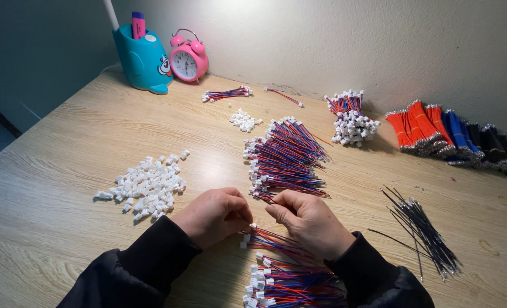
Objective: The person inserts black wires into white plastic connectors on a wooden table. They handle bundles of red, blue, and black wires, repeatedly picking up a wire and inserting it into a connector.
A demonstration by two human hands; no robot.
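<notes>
Both hands meet at the near middle of the wooden table (65,171). Left hand (213,215) is curled tight, fingertips pinched together against those of the right hand (307,222), which is also pinched. Whatever sits between the fingertips is too small to make out. Just under the hands lies a wire harness bundle (287,274): thin red and blue wires with small white plugs at the left ends, fanned toward the near edge, partly covered by the right wrist and dark sleeves (145,268).

Just beyond the knuckles, a second, bigger stack of red-blue wires (287,154), white plugs facing left, ends touching the right fingers. Left of the hands, a loose heap of white plastic connectors (148,185), apart from the left hand. Right of the hands, a spray of black wires (421,228), well apart.

Farther back: small pile of white connectors (243,120), a small wire bunch (226,94), a clump of plugged wires (350,120). Far right, banded bundles of orange, blue and black wire (453,134). Back left by the wall, a teal pen holder (143,60) and pink alarm clock (188,60), side by side.
</notes>
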